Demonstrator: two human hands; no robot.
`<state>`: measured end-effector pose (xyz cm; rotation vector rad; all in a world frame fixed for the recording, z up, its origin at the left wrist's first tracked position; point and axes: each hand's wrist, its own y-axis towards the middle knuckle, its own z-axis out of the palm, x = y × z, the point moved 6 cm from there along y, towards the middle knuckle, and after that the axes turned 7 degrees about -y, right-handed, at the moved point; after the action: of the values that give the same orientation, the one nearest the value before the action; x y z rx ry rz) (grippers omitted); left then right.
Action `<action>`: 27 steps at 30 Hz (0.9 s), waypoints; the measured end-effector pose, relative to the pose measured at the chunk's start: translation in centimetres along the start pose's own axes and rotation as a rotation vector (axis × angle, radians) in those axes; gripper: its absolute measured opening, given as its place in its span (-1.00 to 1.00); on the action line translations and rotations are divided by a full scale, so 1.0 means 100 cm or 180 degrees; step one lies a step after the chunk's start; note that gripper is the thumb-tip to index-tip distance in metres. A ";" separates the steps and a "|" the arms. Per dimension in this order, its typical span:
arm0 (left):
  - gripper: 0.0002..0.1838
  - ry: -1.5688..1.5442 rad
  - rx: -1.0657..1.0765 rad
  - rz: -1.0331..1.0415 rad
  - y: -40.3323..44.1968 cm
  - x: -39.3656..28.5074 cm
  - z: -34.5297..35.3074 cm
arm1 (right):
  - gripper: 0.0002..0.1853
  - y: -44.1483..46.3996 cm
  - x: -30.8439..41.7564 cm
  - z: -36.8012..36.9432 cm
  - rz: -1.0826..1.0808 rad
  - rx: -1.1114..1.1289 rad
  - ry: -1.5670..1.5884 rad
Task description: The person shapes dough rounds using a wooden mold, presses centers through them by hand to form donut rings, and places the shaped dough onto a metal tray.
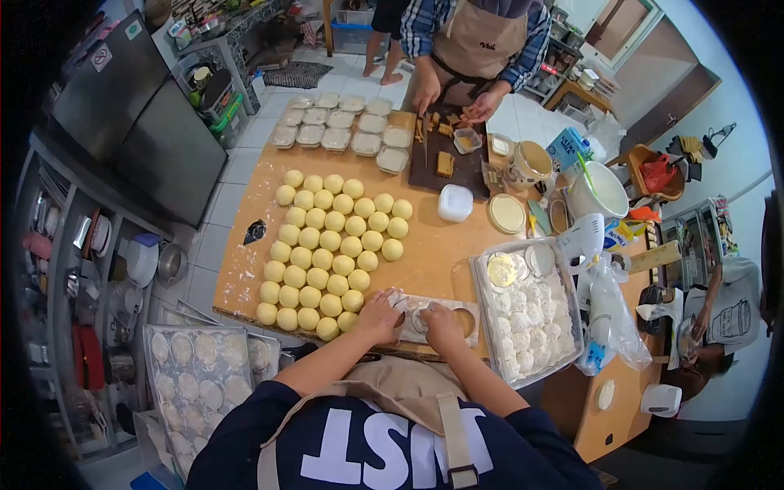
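At the light-brown wooden table's (437,265) near edge, the right hand (443,328) keeps its fingers close on floury white dough (420,317) in a pale, round-holed rectangular board (447,305); the left hand (380,318) touches the board, grip unclear. Bare tabletop lies beyond.

The balls (329,240) beyond the left hand (380,317) are pale yellow, the bench (441,261) orange-tan. Right of the right hand (445,329), floured pieces (531,313) show white; far ahead, a sleeve (527,51) is blue-and-white plaid.

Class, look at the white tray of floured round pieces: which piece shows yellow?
The round piece in the far left corner of the white tray. Its surface shows yellow, while the others look whitish.
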<state>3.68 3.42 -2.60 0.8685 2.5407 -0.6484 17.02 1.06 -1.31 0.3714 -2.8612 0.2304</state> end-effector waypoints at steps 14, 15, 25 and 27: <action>-0.03 0.0231 0.0137 -0.0064 0.002 0.003 0.008 | -0.66 -0.002 -0.019 -0.020 0.0136 0.0194 0.0008; -0.08 0.0213 0.0123 -0.0058 0.002 0.003 0.008 | -0.66 -0.002 -0.013 -0.019 0.0088 0.0222 0.0048; 0.09 0.0046 -0.0056 0.0078 0.000 0.003 0.006 | -0.75 0.005 0.002 -0.013 -0.0003 0.0397 0.0007; 0.06 -0.0018 -0.0082 0.0049 0.001 0.004 0.005 | -0.75 0.005 0.004 -0.011 0.0009 0.0449 -0.0077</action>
<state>3.55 3.38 -3.25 0.8753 2.5291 -0.6112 16.78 1.67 -0.21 0.3995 -2.8775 0.4327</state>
